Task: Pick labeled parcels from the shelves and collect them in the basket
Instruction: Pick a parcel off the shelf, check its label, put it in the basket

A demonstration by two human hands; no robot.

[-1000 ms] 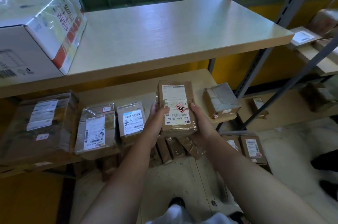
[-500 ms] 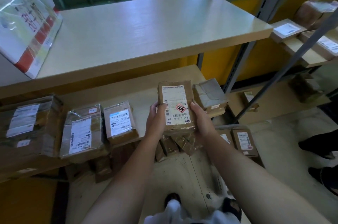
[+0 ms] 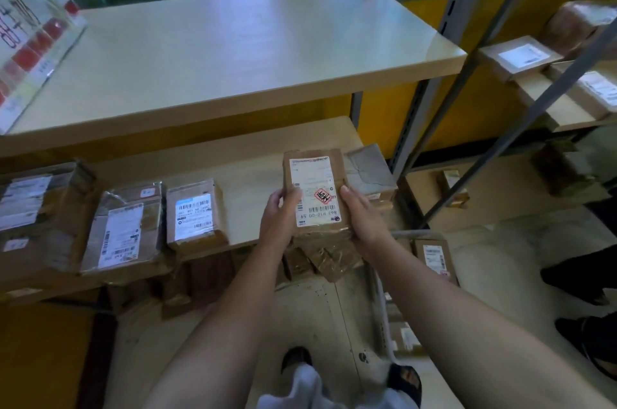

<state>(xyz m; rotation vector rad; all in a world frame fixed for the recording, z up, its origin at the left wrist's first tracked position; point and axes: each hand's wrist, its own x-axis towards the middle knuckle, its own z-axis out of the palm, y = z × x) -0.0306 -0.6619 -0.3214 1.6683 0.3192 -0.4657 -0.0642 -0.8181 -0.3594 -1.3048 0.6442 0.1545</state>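
Note:
A small brown parcel (image 3: 314,188) with a white barcode label and a red sticker is held upright in front of the middle shelf (image 3: 253,174). My left hand (image 3: 278,220) grips its left edge and my right hand (image 3: 362,221) grips its right edge. Three labeled parcels lie on that shelf to the left: a small one (image 3: 195,216), a plastic-wrapped one (image 3: 123,231) and a large one (image 3: 33,211). A grey-taped box (image 3: 370,171) sits just behind the held parcel. No basket is in view.
The top shelf (image 3: 233,51) carries a large white carton (image 3: 30,41) at its left end. Grey rack posts (image 3: 430,98) stand to the right, with more parcels (image 3: 521,57) on the neighbouring rack. Parcels (image 3: 435,258) lie on the floor; another person's dark shoes (image 3: 581,281) are at right.
The view has swung to the right, so the white carton slid toward the left edge and the right rack came further in. Both hands keep the parcel in the same hold.

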